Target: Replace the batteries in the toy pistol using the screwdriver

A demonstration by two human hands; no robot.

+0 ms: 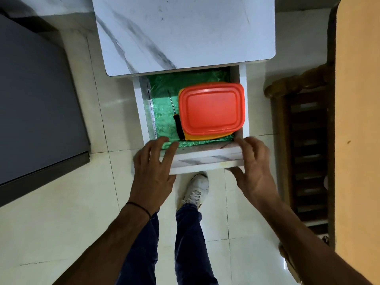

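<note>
While you stand over the bench [185, 27], its drawer [205, 161] is pulled out toward you, and both of your hands are at its front panel. Your left hand [153, 165] lies on the front left corner with the fingers straight and spread, their tips reaching over the rim onto the green liner [162, 89]; it clasps nothing. Your right hand [255, 163] grasps the front right corner, with its fingers bent over the top edge and the thumb under the panel.

Your screwdriver [176, 118] lies inside the drawer on the liner. Its black handle is toward you and its thin shaft points away. It sits along the left side of a box with a red lid [211, 105], the handle right against the box's near left corner. That box fills the right part of the drawer, and an orange edge shows beneath the lid.

Around your left wrist is a dark thread [137, 206]. Below the drawer you can see one white shoe [196, 188] on the pale tiled floor [61, 212], with dark blue trouser legs under your arms. To your left stands a grey cabinet [37, 99], and to your right is a piece of dark carved wooden furniture [304, 140].
</note>
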